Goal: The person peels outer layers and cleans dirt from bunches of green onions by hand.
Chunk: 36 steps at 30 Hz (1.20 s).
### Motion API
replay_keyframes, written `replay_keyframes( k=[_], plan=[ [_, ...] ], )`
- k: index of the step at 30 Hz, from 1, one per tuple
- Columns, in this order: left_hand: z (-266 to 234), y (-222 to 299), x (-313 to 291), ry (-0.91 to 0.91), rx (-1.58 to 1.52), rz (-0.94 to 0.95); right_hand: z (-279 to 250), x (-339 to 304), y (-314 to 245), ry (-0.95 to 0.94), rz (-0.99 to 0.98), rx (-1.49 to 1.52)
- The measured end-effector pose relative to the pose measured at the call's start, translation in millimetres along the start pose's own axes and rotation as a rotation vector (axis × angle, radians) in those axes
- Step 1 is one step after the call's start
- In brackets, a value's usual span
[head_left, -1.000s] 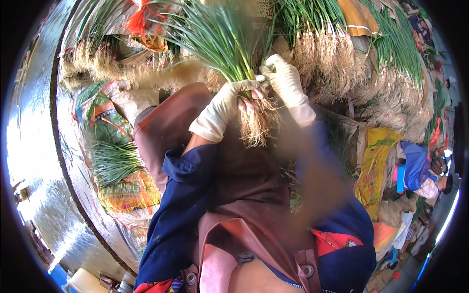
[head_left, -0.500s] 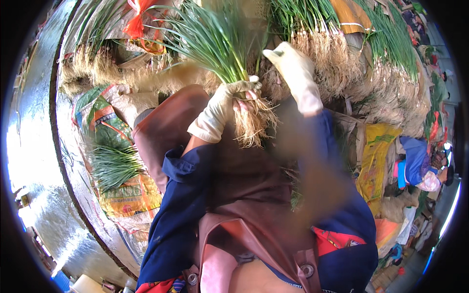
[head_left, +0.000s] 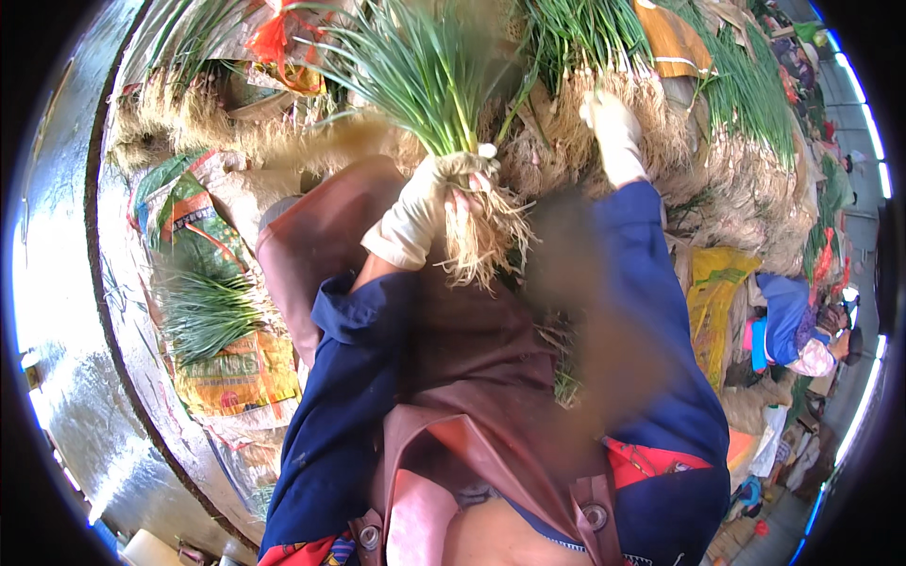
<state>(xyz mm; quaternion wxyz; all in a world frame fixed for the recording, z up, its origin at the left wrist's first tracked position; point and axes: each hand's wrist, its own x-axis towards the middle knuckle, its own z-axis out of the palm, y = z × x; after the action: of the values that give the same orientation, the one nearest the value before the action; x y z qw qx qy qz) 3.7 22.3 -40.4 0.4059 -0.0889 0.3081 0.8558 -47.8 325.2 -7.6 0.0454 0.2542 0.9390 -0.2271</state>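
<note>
My left hand (head_left: 422, 209), in a pale glove, is closed round a bunch of spring onions (head_left: 444, 104). Their green leaves fan upward, and pale bulbs and stringy roots (head_left: 483, 236) hang below the fist. To the right, my gloved right hand (head_left: 613, 137) reaches into a row of spring onions (head_left: 590, 38) lying with roots toward me. Its fingers are curled in at the white lower stems; how many stalks they grip is hidden. A brown apron covers my lap, and a brown blur hides part of my right forearm.
More spring onions lie at the far left (head_left: 184, 99) and far right (head_left: 750, 104). A smaller bundle (head_left: 212, 316) rests on yellow packaging (head_left: 236, 377) at left. A red plastic bag (head_left: 274, 42) is at the back, a yellow sack (head_left: 713, 292) at right. Another person (head_left: 788, 321) is further right.
My right hand has moved forward and to the right, from beside the held bunch to the stems of the row. My left hand keeps its bunch in nearly the same place.
</note>
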Motion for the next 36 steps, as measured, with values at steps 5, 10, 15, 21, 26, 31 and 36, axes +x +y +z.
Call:
replay_keyframes(
  k=[5,10,15,21,26,31,36],
  plan=[
    [5,10,-12,0.044,0.086,0.001,-5,-74,-29,-0.384,-0.031,-0.211],
    [28,3,-13,-0.014,-0.022,-0.017,54,-91,-49,-0.450,-0.367,0.715],
    [10,8,-16,0.111,0.113,0.066,28,-129,-96,-0.229,-0.564,0.028],
    [23,15,-22,-0.041,-0.057,0.160,24,-105,-73,-0.549,-0.529,0.392],
    [26,12,-12,-0.183,-0.356,0.343,13,-27,-39,-0.084,-0.207,0.653],
    [18,11,-5,-0.155,-0.288,0.306,7,39,-36,0.365,-0.131,-0.259],
    [14,13,1,-0.232,-0.290,0.262,14,74,-19,-0.092,-0.105,0.621]
  ],
)
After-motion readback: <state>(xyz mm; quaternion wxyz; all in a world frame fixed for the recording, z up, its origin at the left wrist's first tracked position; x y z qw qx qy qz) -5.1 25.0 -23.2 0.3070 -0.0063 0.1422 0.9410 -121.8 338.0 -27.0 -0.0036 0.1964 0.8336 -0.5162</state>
